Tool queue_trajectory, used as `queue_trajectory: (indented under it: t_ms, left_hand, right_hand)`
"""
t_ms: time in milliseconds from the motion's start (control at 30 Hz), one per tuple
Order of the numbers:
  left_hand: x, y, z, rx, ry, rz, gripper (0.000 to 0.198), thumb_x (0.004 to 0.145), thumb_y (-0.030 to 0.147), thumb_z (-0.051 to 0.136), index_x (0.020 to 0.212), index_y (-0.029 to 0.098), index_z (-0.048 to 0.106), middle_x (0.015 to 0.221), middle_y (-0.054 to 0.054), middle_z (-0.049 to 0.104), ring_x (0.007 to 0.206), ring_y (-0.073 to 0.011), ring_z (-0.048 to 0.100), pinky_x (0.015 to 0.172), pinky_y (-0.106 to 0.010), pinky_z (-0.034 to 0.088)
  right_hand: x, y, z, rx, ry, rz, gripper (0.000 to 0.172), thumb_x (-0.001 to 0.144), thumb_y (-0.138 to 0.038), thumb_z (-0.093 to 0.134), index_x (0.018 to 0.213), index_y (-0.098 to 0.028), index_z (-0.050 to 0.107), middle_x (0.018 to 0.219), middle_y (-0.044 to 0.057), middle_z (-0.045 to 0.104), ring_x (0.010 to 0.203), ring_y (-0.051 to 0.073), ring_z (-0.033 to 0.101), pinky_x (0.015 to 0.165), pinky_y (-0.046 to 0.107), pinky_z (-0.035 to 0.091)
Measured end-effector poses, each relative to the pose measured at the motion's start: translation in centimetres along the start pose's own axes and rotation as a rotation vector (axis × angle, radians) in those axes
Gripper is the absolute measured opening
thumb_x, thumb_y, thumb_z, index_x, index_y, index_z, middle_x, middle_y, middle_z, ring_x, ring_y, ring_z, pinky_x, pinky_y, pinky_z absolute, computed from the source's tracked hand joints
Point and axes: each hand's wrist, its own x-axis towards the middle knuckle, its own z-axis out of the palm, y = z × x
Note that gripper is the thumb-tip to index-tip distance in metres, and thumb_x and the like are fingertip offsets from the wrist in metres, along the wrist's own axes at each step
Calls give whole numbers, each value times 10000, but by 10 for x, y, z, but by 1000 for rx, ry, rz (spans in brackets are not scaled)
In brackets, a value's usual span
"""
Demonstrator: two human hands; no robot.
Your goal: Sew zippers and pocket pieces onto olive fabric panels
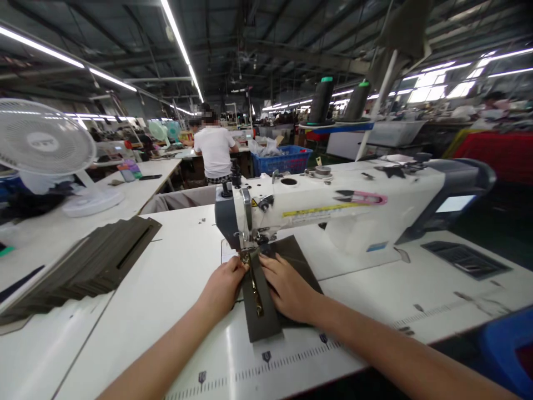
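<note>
Our left hand's [225,282] grip pinches a dark-olive rectangular strip [267,329] with gold zipper [255,291] near the white desk's [175,266] front edge; our right hand [289,289] lies flat, fingers slightly spread, along it.

Noted smooth white desk [183,250], glossy, with a bright light streak running to the front edge. Toward its left edge, a stack of panels [97,258]: matt, dark, cloth-like. Near the front edge, same dull finish on a strip [266,329], set with a shiny, brass-looking metal zipper [255,289]. Saw smooth, softly glossy white casing on the sewing machine [353,233], with bright polished metal at the needle end [247,214]; pink, plastic-looking handles on the snips [370,197]. Above the far edge, matt thread cones [320,105]; beyond it, a blue plastic basket [287,162]. At far left, smooth white plastic on the fan [91,202].
</note>
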Motion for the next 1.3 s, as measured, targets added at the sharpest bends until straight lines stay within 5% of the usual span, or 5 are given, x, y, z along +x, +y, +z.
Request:
queue_trajectory:
  t_ms: [133, 267, 433, 633, 1300]
  left_hand:
    - [-11, 0, -3, -148, 58, 35, 302, 816, 117, 409, 1063, 143, 580, 1070, -116, 557, 963, -202, 583, 815, -316, 514]
    - [-20, 5, -5, -151, 117, 50, 297, 805, 107, 419, 1028, 153, 610, 1104, -99, 598, 1020, -199, 573, 874, -328, 496]
    - [-31, 19, -6, -60, 138, 79, 261, 827, 126, 430, 1013, 158, 612, 1067, -90, 640, 962, -201, 609, 928, -421, 457]
    - [-35, 31, -7, 29, 98, 117, 245, 791, 79, 458, 989, 126, 594, 1045, -109, 641, 965, -200, 609, 966, -430, 421]
    - [-10, 8, -1, 49, 119, 122, 225, 819, 89, 438, 976, 151, 588, 981, -98, 636, 922, -207, 602, 889, -402, 479]
  right_hand:
    - [-28, -25, 0, -59, 140, -202, 303, 766, -357, 611, 978, -140, 606, 997, 101, 601, 973, 226, 519, 971, 424, 345]
    - [-37, -41, 13, -310, 265, -356, 126, 797, -116, 530, 875, -107, 628, 893, 119, 628, 888, 226, 537, 909, 409, 407]
    - [-34, -45, 18, -292, 247, -368, 210, 806, -42, 423, 781, -90, 627, 816, 137, 633, 832, 232, 557, 802, 377, 482]
    - [-42, -46, 15, -176, 194, -277, 260, 834, -45, 404, 977, -91, 616, 881, 122, 646, 867, 224, 569, 754, 333, 512]
    - [-18, -21, 16, -167, 91, -221, 241, 830, -67, 425, 980, -118, 607, 906, 103, 643, 856, 205, 580, 765, 306, 504]
